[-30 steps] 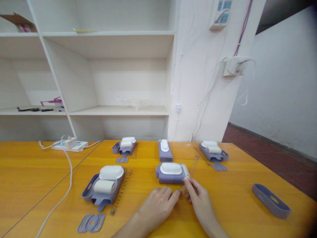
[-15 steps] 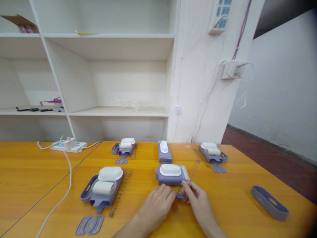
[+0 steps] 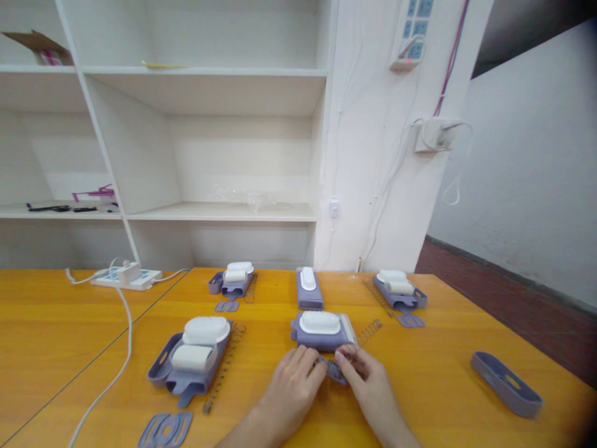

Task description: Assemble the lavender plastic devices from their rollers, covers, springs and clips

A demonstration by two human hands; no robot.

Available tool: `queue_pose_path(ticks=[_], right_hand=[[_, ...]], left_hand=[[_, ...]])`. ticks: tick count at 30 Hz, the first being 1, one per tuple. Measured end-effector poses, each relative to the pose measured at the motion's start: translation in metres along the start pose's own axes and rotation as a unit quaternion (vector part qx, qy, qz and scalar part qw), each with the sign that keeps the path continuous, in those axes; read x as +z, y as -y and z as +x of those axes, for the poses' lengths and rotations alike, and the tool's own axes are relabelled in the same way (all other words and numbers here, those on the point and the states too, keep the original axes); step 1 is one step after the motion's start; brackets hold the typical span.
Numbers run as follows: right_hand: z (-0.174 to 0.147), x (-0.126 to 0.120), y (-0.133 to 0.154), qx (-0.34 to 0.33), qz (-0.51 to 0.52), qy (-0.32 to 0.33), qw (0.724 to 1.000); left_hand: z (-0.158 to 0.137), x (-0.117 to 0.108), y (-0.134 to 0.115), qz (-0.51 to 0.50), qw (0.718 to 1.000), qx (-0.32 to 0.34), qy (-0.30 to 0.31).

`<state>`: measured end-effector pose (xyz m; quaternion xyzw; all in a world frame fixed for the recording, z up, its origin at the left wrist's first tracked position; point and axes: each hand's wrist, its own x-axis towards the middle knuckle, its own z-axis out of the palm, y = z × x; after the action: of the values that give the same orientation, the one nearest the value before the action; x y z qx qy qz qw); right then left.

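At the near middle of the wooden table [image 3: 420, 401], just in front of a purple body, the left hand [image 3: 295, 381] has its fingers curled, thumb and forefinger pinched together on the left end of a slotted plate [image 3: 334, 372]. The plate is small, flat, thin and grey-purple, with cut-out openings, and it sits tilted between the two hands. The right hand [image 3: 366, 373] has thumb and forefinger bent nearly together at its right end; whether they grip it or only touch it cannot be told. Counted from left to right, the table bears four oval caps [image 3: 507, 387], the last lying alone at far right; five purple bodies [image 3: 321, 341], each with one white bristle head [image 3: 319, 322]; four coil springs [image 3: 224, 368]; and, besides the plate at the hands, three more like it. Three white rollers [image 3: 192, 358] are plain to see. The front-left plate reaches the bottom edge, and both forearms are cut off there. Fingertips cover both ends of the central plate. A pale piece [image 3: 348, 330] at the middle body's right end is hard to make out.
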<state>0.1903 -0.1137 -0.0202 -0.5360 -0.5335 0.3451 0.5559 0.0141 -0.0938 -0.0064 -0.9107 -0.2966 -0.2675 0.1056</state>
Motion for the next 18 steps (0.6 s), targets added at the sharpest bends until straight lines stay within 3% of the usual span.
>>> queue_pose_path(ticks=[12,18], right_hand=[[-0.0039,0.0013,0.0044,0.002,-0.016,-0.002,1.000],[-0.0046,0.0023,0.0058,0.002,-0.009,0.001,1.000]], left_hand=[[0.0006,0.0011,0.0017,-0.017,0.999,0.015,-0.032],[0.0012,0.0020,0.0013,-0.017,0.999,-0.008,-0.043]])
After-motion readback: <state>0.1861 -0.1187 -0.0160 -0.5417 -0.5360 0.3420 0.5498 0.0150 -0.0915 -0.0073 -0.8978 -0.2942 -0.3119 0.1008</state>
